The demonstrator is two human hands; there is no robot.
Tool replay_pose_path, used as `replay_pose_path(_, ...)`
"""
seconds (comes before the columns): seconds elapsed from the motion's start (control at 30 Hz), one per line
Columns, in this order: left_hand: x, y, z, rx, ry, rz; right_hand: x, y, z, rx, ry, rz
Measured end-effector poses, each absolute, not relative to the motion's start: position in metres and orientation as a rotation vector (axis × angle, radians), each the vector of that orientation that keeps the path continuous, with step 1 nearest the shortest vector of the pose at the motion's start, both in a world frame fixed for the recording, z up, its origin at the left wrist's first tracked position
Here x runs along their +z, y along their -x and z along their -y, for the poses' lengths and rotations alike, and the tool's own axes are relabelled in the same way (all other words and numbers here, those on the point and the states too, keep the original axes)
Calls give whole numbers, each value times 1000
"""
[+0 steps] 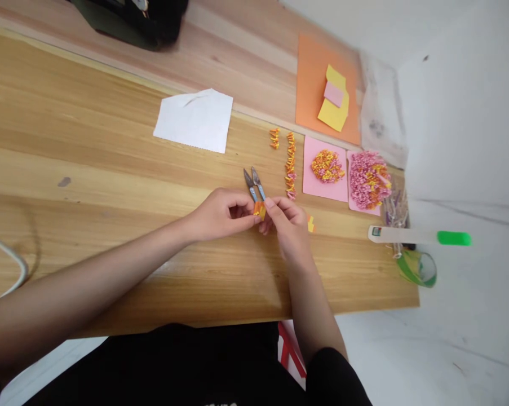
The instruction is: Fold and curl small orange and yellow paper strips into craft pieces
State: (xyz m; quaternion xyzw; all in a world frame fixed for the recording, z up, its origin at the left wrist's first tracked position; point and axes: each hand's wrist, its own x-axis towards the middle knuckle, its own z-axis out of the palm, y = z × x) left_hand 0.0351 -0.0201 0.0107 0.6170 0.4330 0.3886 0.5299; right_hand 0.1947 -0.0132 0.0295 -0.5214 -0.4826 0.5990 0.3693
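Between my hands is a small orange and yellow paper piece (260, 209), partly hidden by the fingers. My left hand (226, 214) pinches it from the left, thumb along its near edge. From the other side, the thumb and fingers of my right hand (287, 223) are closed on it too. Just beyond the fingertips lie thread snips (255, 183), blades apart and pointing away, blue grips toward me. A few orange and yellow paper strips (311, 224) show right of my right hand. Past the snips runs a row of small twisted orange, yellow and pink pieces (290, 163).
Two pink sheets (309, 186) carry heaps of small pieces. A shorter row (274, 138) and a white paper (195, 121) lie beyond the hands. Sticky notes (334, 115) rest on an orange sheet (307, 79). A white-and-green stick (410, 234) and green tape roll (410, 269) are right.
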Motion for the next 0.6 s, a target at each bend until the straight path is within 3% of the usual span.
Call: replay_pose_path(0.6, 12, -35, 20, 944, -1515, -1036, 30, -195, 13, 1539, 1350, 1258)
